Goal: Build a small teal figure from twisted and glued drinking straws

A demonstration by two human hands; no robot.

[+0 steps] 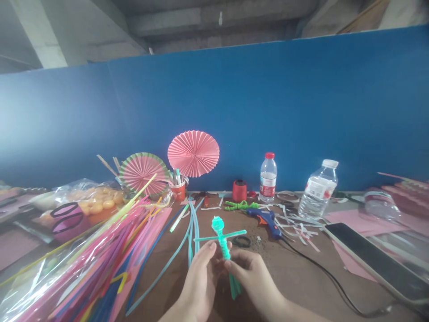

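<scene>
A turquoise pipe-cleaner figure (223, 245) stands upright between my two hands, above the brown table. It has a coiled round head, a wrapped body, two straight arms stretched sideways and loose stems hanging below. My right hand (254, 273) pinches the lower body between thumb and fingers. My left hand (201, 273) is closed around it from the other side, its thumb beside the body and its fingertips partly hidden behind the figure. Pale blue pipe cleaners (193, 223) lie just beyond my left hand. A dark ring-shaped band (241, 242) lies behind my right hand.
Plastic-wrapped colourful pipe cleaners (110, 250) cover the left side. A blue glue gun (266, 219) trails its cable rightward. Behind stand a red thread spool (239, 191), two water bottles (267, 179) and pink paper fans (193, 154). A phone-like slab (378, 259) lies right.
</scene>
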